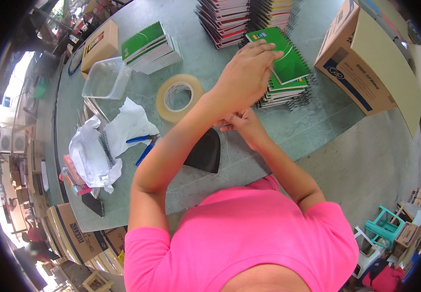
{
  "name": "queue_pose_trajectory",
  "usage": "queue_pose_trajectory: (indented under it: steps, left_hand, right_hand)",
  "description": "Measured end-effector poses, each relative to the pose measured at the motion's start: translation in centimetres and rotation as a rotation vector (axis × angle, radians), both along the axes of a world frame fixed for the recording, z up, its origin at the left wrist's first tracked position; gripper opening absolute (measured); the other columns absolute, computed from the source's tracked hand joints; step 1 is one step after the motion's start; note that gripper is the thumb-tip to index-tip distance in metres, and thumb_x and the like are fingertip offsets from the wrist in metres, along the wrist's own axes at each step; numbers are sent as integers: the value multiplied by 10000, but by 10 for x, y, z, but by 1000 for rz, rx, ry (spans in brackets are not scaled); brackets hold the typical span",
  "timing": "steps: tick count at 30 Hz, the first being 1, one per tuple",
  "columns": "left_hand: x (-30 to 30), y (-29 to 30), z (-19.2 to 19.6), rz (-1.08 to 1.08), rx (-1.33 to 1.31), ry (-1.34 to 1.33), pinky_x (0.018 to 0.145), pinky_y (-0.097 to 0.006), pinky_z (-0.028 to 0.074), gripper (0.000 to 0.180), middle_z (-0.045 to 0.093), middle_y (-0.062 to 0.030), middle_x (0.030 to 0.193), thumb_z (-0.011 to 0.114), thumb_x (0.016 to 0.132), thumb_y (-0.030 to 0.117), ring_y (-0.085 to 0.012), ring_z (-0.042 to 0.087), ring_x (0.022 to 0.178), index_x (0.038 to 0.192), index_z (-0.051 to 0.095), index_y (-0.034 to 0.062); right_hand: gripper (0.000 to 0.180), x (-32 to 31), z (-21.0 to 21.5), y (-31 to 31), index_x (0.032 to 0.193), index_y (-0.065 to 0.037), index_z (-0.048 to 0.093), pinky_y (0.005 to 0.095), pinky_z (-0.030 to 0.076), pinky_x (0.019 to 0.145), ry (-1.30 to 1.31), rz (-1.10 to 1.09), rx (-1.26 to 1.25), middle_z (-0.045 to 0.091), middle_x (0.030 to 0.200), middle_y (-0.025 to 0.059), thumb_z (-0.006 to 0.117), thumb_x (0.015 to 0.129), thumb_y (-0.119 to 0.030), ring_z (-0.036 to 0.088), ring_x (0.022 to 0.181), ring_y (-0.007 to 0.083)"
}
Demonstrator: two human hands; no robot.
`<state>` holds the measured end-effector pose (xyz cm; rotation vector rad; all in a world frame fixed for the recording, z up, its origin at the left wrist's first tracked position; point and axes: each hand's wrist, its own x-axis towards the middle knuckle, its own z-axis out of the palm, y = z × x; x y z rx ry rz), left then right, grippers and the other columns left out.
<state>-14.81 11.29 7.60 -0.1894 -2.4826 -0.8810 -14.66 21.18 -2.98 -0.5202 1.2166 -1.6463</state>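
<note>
My left hand [250,70] reaches across to a green spiral notebook [284,59], its fingers bent over the cover's left side; the thumb is hidden. This notebook lies askew over a stack of green spiral notebooks [288,92]. Below my left wrist, my right hand [245,125] is closed, with its fingers drawn together near the table's front part. Whatever it may hold is hidden. A dark, curved flat piece [204,153] lies on the table close by. To the left of my left forearm rests a roll of clear tape [163,101].
Tall notebook stacks [225,22] stand at the back. A cardboard box [354,68] with raised flaps is at right. On the left are green unbound booklets [154,53], a clear plastic tub [107,80], blue-handled pliers [145,146] and crumpled white paper [91,155]. Stools [384,226] stand lower right.
</note>
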Motion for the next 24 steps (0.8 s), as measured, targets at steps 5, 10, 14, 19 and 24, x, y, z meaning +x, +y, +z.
queue_pose_trajectory:
  steps: [5,10,14,19,24]
  left_hand:
    - [99,54,83,-665,944,-157,896,-288,393,404,588,-123,1138,337,953,235,-209,544,1015,1189,535,-26]
    - [140,85,98,-793,1258,64,886,-351,422,397,607,-157,1051,392,939,280,-255,562,1015,1148,555,-16]
    - [149,85,102,-773,1320,166,878,-402,445,397,622,-184,981,437,928,316,-291,576,1016,1115,571,-8]
    - [156,85,111,-651,1285,297,868,-465,474,404,641,-218,894,492,915,361,-336,594,1016,1074,591,2]
    - [180,68,112,-200,832,219,861,-430,482,264,680,-86,821,549,895,267,-314,616,974,1004,651,49]
  right_hand:
    - [238,8,3,-9,1097,-36,586,259,474,753,-27,91,66,636,1012,59,505,920,-172,602,866,122]
    - [236,19,3,-11,1083,-23,596,233,459,732,65,154,25,637,983,42,489,925,-162,584,843,98]
    - [230,21,3,-8,1081,-11,606,251,468,769,154,151,-3,642,977,44,491,920,-128,590,858,107]
    - [203,19,59,22,1043,1,625,264,473,788,496,164,-94,654,980,84,540,880,-85,601,889,123]
    - [216,-34,96,59,1048,-17,631,270,454,821,886,-427,-333,650,1032,104,584,854,-101,606,932,158]
